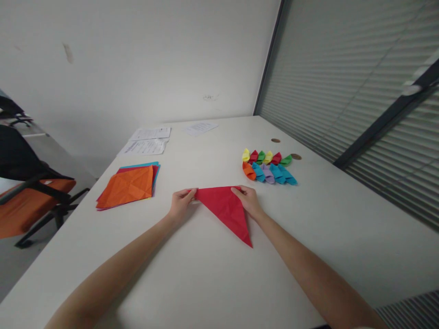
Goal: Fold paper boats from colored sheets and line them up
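A red paper sheet [227,209] folded into a triangle lies flat on the white table [206,274], its long edge away from me and its point toward me. My left hand [181,204] pinches the triangle's left corner with closed fingers. My right hand [249,201] rests on the right corner, fingers pressed down on the paper.
A stack of coloured paper sheets [128,186], orange on top, lies to the left. Several small folded paper pieces [267,167] sit in two rows to the right. Printed white papers [147,140] lie at the far end. An orange office chair [30,201] stands left of the table.
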Demonstrator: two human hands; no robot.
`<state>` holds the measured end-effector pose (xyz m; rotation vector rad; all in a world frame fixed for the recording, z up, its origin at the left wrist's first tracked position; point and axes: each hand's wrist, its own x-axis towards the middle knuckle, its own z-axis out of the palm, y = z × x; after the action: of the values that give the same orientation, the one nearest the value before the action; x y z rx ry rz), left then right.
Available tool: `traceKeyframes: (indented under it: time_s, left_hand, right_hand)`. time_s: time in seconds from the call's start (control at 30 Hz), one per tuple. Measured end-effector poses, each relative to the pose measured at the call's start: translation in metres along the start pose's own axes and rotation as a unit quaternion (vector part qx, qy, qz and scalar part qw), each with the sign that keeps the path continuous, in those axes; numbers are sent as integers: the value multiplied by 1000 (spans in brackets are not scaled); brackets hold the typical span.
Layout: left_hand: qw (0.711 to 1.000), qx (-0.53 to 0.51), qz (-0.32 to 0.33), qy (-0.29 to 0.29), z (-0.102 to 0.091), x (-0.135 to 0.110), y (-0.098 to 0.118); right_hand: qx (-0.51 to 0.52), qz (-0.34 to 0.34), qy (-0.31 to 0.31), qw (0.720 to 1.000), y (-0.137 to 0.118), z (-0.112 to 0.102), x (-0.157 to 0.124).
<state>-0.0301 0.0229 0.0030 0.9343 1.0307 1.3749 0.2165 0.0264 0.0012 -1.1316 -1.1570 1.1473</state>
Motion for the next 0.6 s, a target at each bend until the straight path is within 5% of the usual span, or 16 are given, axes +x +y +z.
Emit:
traceKeyframes:
  time_s: [0.6]
  left_hand:
    - [996,77,52,15,-2,-3,2]
  right_hand:
    - [73,41,27,996,-5,1,-3]
